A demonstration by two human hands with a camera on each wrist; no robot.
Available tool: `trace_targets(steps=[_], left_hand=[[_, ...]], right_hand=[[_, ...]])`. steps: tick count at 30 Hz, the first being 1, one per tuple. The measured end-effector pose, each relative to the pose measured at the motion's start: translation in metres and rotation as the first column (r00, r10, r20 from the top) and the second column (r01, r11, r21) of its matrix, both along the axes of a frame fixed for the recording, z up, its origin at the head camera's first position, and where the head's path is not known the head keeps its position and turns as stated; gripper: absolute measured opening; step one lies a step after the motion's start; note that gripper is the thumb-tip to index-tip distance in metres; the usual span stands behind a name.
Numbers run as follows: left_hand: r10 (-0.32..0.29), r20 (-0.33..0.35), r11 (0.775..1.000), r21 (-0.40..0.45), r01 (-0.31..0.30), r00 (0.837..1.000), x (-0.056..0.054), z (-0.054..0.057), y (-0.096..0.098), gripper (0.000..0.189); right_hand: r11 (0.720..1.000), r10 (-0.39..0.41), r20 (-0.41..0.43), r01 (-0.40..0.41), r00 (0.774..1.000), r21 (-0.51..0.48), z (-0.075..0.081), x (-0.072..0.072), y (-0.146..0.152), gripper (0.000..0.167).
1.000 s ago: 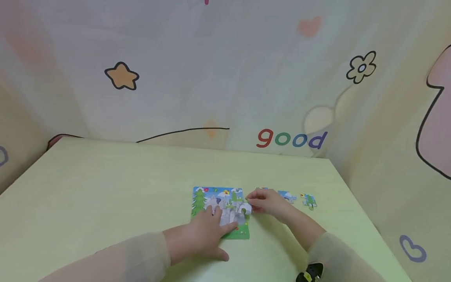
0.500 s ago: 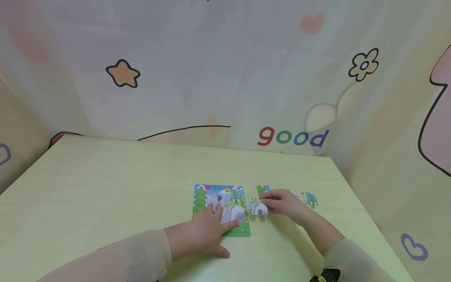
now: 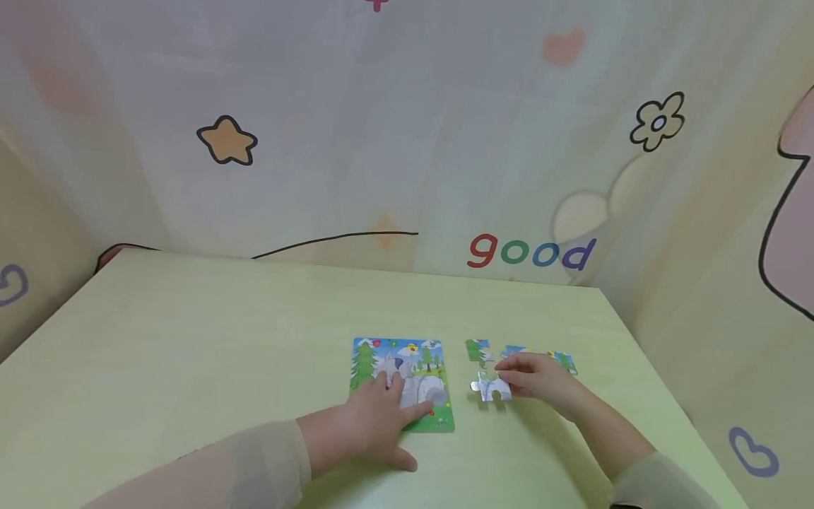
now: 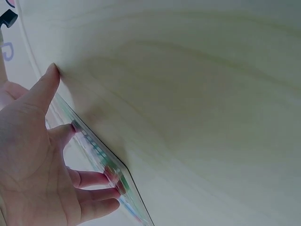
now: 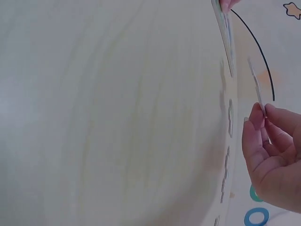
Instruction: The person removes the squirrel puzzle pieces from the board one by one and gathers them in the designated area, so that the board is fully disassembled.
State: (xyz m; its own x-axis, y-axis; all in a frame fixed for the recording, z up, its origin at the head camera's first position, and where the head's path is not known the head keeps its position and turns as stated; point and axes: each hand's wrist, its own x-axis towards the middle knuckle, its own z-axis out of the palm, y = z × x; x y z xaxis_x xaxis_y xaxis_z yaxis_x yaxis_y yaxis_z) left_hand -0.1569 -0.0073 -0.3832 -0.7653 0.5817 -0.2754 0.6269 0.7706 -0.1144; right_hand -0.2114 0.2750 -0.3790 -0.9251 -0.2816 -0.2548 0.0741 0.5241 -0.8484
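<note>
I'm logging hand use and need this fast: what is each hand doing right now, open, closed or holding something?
Left hand: open, resting on the puzzle.
Right hand: closed, pinching a loose puzzle piece.

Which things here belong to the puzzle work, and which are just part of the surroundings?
Part of the work:
- Puzzle board, under the left hand
- Held piece, pinched by the right hand
- Loose pieces on the table

Surroundings:
- Table
- Printed backdrop
</note>
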Motion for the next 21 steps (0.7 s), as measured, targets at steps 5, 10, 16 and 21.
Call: trace_targets(steps=[5, 10, 16, 21], left_hand=[[0.011, 0.017, 1.0, -0.009, -0.011, 1.0, 0.0, 0.002, 0.0, 0.081], [0.009, 0.027, 1.0, -0.012, -0.009, 1.0, 0.0, 0.004, 0.001, 0.081], [0.016, 0.038, 1.0, -0.009, -0.016, 0.999, -0.001, 0.002, 0.002, 0.082], [0.013, 0.028, 1.0, -0.01, -0.013, 1.0, -0.002, 0.0, 0.001, 0.082]], right_hand=[[1.0, -0.02, -0.006, 0.02, 1.0, 0.022, 0.002, 0.006, 0.016, 0.031], [0.997, -0.058, -0.021, 0.059, 0.998, 0.049, 0.002, 0.01, 0.036, 0.033], [0.993, -0.092, -0.024, 0.093, 0.995, 0.066, 0.0, 0.012, 0.054, 0.034], [0.99, -0.107, -0.047, 0.111, 0.993, 0.083, -0.002, 0.014, 0.065, 0.035]])
